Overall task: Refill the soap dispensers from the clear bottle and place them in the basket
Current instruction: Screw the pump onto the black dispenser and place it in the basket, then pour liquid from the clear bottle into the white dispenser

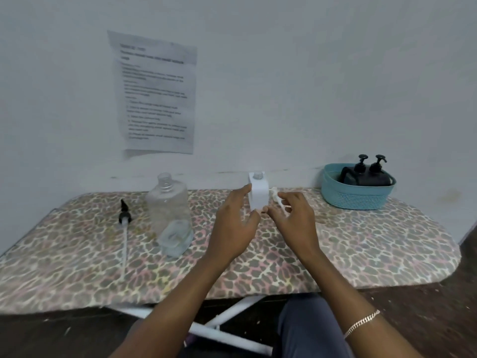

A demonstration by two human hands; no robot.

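Head view: basket (335, 195) holds two black dispensers (366, 174); left hand (233, 223) open beside white dispenser (258, 195), right hand (294, 215) pinching white pump (275, 196).

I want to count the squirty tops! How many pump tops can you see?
4. Two black pumps stick up from dispensers in the blue basket. One black pump lies on the table's left. One white pump is at the right hand. More may hide in the basket.

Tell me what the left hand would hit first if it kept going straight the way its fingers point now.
The left hand points up and away toward the white dispenser, whose pump is off. Its fingertips are already at the dispenser's left side, so it would likely meet that first; whether they touch yet is unclear.
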